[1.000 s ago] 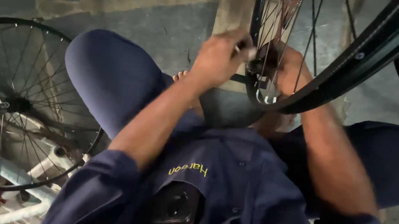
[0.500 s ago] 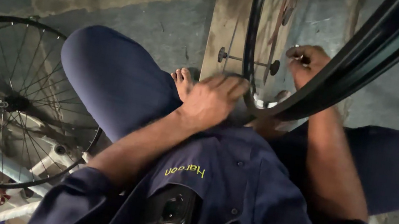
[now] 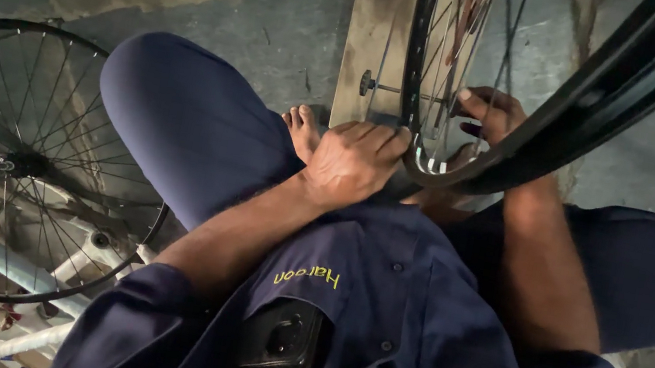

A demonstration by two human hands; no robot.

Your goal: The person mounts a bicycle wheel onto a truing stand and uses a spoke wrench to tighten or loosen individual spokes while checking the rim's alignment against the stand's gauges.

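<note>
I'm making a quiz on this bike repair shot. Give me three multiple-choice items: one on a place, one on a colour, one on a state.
1. Where does the left hand rest?
A. on the wheel rim
B. on the floor
C. on the phone

2. What colour are the person's clothes?
A. white
B. dark blue
C. red

3. How does the wheel between the knees stand?
A. flat on the ground
B. upright
C. folded in half

Answers:
1 A, its fingers lie against the rim.
2 B, shirt and trousers are both navy.
3 B, its rim rises straight up, with the right hand among the spokes.
</note>
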